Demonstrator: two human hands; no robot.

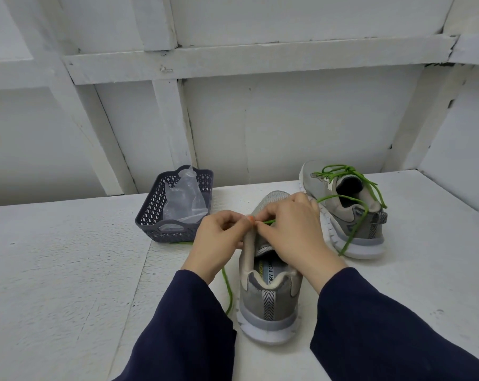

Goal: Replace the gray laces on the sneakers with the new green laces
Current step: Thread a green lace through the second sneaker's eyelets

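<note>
A gray sneaker (268, 301) stands on the white table, heel toward me. My left hand (219, 237) grips its left collar edge with curled fingers. My right hand (290, 226) pinches a green lace (355, 229) over the eyelets, fingertips meeting those of the left hand. One end of the lace runs off to the right, the other trails down past the shoe's left side near my left wrist. A second gray sneaker (351, 210) sits behind to the right, laced and tied with a green lace (340, 171). My hands hide the near shoe's eyelets.
A dark plastic basket (150, 215) holding a clear plastic bag (186, 196) stands on the table to the left of the shoes. White wall panels with beams rise behind the table (68, 270). The table's right part ends at a side wall.
</note>
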